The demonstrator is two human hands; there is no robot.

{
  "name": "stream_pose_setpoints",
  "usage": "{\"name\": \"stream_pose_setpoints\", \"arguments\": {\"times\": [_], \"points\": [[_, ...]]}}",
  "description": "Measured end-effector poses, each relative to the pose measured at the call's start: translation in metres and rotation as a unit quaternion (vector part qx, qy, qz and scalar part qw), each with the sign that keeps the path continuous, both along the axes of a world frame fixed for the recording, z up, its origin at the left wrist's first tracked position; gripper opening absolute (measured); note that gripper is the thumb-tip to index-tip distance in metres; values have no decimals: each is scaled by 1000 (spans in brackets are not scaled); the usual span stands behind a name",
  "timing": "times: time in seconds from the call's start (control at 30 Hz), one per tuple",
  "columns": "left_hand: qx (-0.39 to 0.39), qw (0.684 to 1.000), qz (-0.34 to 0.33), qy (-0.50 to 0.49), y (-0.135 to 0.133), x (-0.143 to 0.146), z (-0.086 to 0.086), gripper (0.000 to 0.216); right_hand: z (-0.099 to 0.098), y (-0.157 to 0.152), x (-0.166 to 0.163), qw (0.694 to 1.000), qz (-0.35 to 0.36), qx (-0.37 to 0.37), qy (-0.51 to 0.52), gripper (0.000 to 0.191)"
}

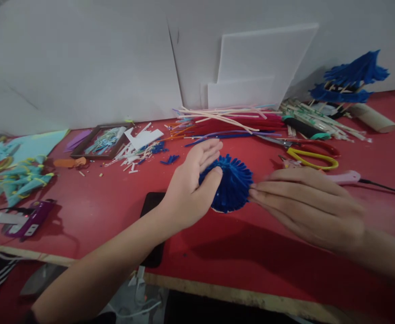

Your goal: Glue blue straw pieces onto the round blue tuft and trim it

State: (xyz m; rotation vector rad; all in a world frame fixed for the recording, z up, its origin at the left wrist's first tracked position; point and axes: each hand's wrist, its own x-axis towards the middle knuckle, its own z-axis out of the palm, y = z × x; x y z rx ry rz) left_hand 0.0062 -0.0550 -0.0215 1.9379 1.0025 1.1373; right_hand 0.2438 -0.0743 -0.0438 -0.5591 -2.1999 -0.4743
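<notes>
A round, cone-like blue piece [234, 184] with a fringed rim, looking made of fuzzy chenille stems, sits over the red table in front of me. My left hand [195, 184] grips its left side, thumb on top and fingers curled round the far edge. At the right rim, the fingertips of my right hand [305, 204] are pinched together on the edge. A slight blur covers that hand, and whatever small bit lies between its fingertips is hidden. The underside of the blue piece cannot be seen.
Behind lie chenille stems [231, 121], pliers with yellow and red handles [314, 157] and a pink corded tool [346, 177]. A blue tiered model [349, 83] stands back right. A black phone [153, 254] lies under my left forearm. Left are a framed tray [79, 150] and purple power strip [32, 220].
</notes>
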Motion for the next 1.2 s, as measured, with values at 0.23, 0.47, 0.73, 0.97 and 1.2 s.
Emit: {"name": "stream_pose_setpoints", "arguments": {"times": [0.23,0.47,0.73,0.97,1.2], "points": [[16,999,-8,27,1,8,1,39,-9,1,1,1000,8,-3,-3,23],[52,997,5,52,5,12,0,40,-10,3,-4,998,-14,-36,53,14],[59,991,22,114,5,10,6,34,-11,9,-6,998,-9,-55,21,16],[61,990,31,123,6,10,4,36,-15,12,-3,999,-1,-39,-4,17],[67,989,22,129,7,11,5,32,-19,16,-1,999,35,7,22,17]]}}
